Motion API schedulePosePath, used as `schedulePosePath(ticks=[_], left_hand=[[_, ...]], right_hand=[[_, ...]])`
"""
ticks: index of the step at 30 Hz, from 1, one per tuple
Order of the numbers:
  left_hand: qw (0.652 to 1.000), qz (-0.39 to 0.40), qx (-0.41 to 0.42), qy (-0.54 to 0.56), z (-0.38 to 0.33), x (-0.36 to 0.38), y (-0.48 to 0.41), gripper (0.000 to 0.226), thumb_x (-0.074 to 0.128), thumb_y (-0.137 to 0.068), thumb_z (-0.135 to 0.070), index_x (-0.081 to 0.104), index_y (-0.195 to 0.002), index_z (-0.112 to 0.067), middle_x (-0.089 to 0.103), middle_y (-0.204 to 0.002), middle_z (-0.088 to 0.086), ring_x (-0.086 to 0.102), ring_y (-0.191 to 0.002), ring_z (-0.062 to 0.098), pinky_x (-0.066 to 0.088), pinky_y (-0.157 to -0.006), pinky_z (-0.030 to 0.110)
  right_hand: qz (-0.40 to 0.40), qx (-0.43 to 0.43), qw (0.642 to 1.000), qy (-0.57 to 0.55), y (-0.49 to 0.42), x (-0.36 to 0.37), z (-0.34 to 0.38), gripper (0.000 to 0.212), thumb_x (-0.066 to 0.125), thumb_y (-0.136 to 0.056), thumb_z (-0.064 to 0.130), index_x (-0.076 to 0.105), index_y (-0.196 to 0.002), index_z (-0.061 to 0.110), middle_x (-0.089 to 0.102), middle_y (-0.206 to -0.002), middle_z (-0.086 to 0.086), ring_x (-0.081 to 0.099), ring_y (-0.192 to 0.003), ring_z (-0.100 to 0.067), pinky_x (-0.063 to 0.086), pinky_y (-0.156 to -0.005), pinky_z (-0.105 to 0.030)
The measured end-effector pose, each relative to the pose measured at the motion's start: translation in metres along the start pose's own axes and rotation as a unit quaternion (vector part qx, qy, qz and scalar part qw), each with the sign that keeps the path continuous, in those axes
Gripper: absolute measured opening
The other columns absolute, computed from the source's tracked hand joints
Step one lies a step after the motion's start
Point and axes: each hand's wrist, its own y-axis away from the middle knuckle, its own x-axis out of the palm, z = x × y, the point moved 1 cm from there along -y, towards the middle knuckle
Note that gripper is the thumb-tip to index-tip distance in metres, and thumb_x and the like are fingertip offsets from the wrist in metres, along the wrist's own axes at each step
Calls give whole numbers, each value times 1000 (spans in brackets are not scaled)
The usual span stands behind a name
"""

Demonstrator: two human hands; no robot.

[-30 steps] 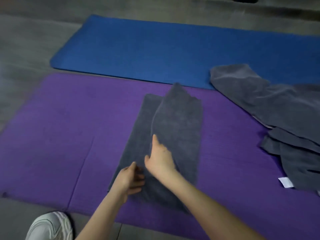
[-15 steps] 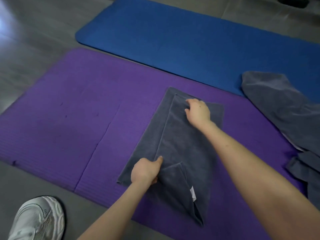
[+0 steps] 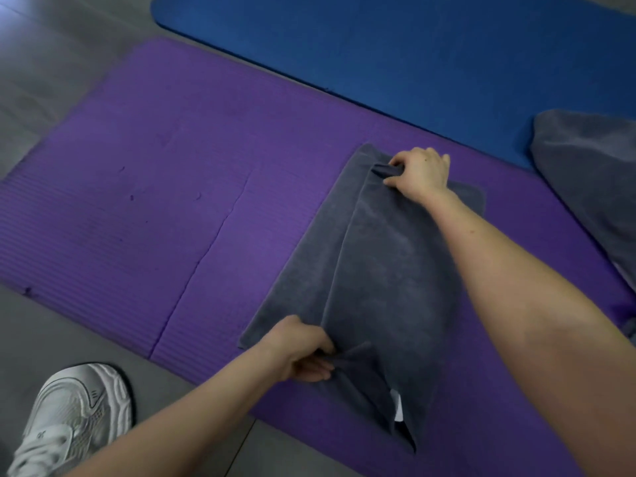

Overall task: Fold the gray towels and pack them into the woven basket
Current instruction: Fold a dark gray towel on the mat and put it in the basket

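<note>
A gray towel (image 3: 378,270) lies lengthwise on the purple mat (image 3: 155,201), its right part folded over the left. My right hand (image 3: 421,175) pinches the folded layer at the towel's far end. My left hand (image 3: 303,352) pinches the same layer near the towel's near end, where the cloth bunches and a white label (image 3: 398,409) shows. More gray towels (image 3: 592,187) lie heaped at the right edge. The woven basket is out of view.
A blue mat (image 3: 413,56) lies beyond the purple one. Grey floor surrounds both mats. A white sneaker (image 3: 72,418) stands on the floor at the lower left, beside the purple mat's near edge.
My right hand has slid from the towel's near end to its far end and taken hold of the folded layer. My left hand has closed on the near end. The view has shifted left.
</note>
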Motion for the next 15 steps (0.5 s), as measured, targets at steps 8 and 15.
schedulePosePath(ticks=[8,15], left_hand=[[947,-181,175,-198,1,-45,-8,7,56,-78,-1,60,-73,-5,52,-65,5,50,-63,17,34,-55,27],[895,-216,226,-319,-17,-60,-13,23,71,-78,-23,51,-69,-17,56,-69,-2,55,-77,23,32,-62,28]], right_hand=[[-67,44,997,-17,32,-20,-37,34,59,-88,41,66,-111,16,63,-116,-13,55,-109,-34,42,-85,-39],[-23,218,970,-108,97,-25,-114,38,53,-92,28,53,-110,-6,55,-118,-28,53,-108,-43,42,-84,-43]])
